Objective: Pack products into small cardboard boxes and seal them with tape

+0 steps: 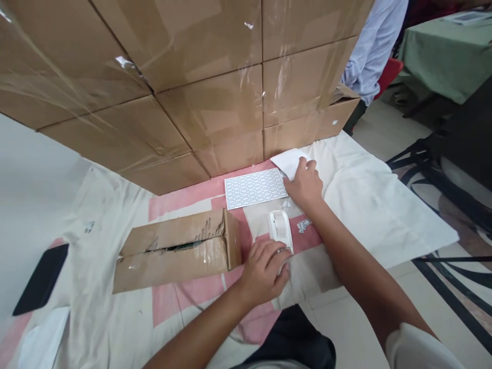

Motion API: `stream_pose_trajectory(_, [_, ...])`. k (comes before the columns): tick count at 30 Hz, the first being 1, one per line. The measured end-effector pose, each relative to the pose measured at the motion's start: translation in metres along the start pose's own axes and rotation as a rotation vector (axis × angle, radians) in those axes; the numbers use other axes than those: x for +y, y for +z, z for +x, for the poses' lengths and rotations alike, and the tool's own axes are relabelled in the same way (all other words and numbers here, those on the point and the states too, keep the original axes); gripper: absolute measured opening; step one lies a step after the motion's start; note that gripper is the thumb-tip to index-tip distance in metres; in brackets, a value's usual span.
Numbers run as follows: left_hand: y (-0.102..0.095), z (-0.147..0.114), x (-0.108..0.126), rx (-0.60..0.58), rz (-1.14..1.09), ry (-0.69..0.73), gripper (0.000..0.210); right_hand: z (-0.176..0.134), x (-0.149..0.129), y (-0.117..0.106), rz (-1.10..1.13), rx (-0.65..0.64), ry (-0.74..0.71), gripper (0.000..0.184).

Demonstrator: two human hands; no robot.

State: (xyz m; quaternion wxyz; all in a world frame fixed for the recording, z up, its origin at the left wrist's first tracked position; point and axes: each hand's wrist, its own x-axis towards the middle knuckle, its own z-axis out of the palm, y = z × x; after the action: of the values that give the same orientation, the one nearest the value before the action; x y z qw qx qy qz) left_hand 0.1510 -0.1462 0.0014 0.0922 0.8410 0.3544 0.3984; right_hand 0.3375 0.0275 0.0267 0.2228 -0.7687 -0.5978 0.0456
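Observation:
My left hand (265, 269) is curled at the near end of a small white plastic device (280, 225) with a raised, rounded front; its fingertips touch the device, which lies on the cloth. My right hand (305, 185) reaches farther out, thumb and fingers apart. Its thumb is at the right edge of a white label sheet (253, 188) printed with rows of small outlined rectangles. The other fingers lie over a plain white paper (290, 160), partly hidden by the hand.
A taped cardboard box (177, 251) with a torn seam lies left of my left hand. Stacked cartons (215, 113) wall off the far side. A black phone (41, 279) and folded paper (44, 338) are at far left. Beyond the cartons sits a person in a pale shirt (371, 51).

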Motion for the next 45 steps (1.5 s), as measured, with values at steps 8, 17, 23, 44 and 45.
stream_pose_trajectory(8, [-0.002,-0.003,-0.005,0.058,-0.124,-0.063,0.029,0.010,0.016,-0.011,0.899,0.171,-0.012,0.023])
stream_pose_trajectory(17, [-0.038,0.029,0.022,0.315,-0.281,-0.192,0.030,-0.040,-0.020,-0.022,1.375,-0.125,-0.100,0.034])
stream_pose_trajectory(23, [-0.038,0.081,0.017,0.360,-0.080,-0.334,0.027,-0.061,-0.024,-0.022,1.317,-0.208,-0.144,0.033])
stream_pose_trajectory(44, [-0.015,0.096,0.003,0.302,0.283,-0.265,0.011,-0.043,-0.013,-0.016,1.146,-0.172,-0.106,0.038])
stream_pose_trajectory(45, [-0.016,0.095,0.004,0.330,0.252,-0.254,0.011,-0.039,-0.011,-0.014,1.134,-0.165,-0.074,0.037])
